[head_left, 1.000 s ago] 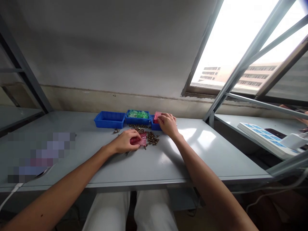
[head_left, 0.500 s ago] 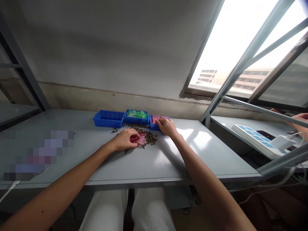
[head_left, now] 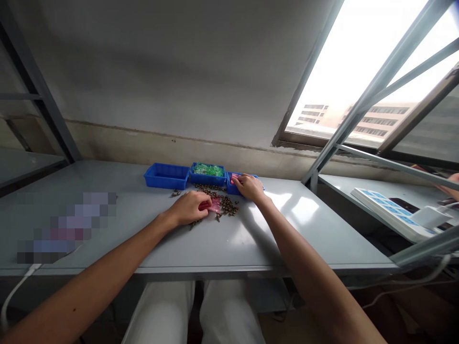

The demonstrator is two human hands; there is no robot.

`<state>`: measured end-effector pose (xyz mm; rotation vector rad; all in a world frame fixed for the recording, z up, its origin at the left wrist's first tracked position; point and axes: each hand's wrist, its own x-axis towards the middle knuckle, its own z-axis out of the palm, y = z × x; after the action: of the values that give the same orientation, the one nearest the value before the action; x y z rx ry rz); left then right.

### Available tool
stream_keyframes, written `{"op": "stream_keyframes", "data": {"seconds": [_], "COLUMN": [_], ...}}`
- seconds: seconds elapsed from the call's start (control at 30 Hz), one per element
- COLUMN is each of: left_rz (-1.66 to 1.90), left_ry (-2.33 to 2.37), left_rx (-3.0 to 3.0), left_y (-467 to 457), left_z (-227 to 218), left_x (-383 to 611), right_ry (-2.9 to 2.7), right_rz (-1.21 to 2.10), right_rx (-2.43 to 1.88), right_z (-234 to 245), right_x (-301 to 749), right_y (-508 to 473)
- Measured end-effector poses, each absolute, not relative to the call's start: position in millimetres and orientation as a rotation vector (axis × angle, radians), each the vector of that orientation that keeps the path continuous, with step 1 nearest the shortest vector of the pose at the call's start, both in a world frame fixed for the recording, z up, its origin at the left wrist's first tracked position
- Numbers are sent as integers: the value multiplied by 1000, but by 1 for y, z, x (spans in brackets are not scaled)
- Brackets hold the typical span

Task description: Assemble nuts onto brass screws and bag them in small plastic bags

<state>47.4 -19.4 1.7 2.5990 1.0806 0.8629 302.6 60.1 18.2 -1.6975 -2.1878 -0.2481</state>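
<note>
My left hand (head_left: 188, 208) rests on the grey table (head_left: 215, 239), fingers curled on a small pink plastic bag (head_left: 215, 205). Around it lies a scatter of small dark metal parts (head_left: 225, 205). My right hand (head_left: 249, 186) reaches to the rightmost blue bin (head_left: 231, 187), fingers pinched on pink bags (head_left: 234, 179) in it. The middle blue bin (head_left: 208, 177) holds green bags. The left blue bin (head_left: 167, 176) looks empty.
The three bins stand in a row near the back wall. A slanted metal frame post (head_left: 315, 167) rises right of them. On the neighbouring table at right lie a white tray with blue squares (head_left: 387, 210) and another person's hand (head_left: 452, 184).
My right hand has come down from holding a pink stack above the right bin to resting at the bin. The left hand stays on the pink bag. The view shifted slightly.
</note>
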Motion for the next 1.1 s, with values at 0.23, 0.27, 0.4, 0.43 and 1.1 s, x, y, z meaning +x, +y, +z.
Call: {"op": "stream_keyframes", "data": {"seconds": [0.23, 0.27, 0.4, 0.43, 1.1], "left_rz": [980, 1001, 1061, 1073, 1610], "left_ry": [1137, 1144, 1134, 1127, 1160], "left_rx": [2554, 2545, 2516, 2511, 1785], "left_y": [-19, -19, -21, -21, -5], "left_z": [4, 4, 7, 8, 10], "left_x": [48, 48, 48, 48, 40], "right_ry": [-2145, -2129, -2073, -2055, -2296], "right_rz": [-372, -400, -460, -474, -236], "right_rx": [-1585, -1581, -1554, -1534, -1586], "right_z": [3, 1, -2, -2, 10], "right_x": [303, 302, 302, 302, 301], "right_y": [52, 51, 52, 52, 52]}}
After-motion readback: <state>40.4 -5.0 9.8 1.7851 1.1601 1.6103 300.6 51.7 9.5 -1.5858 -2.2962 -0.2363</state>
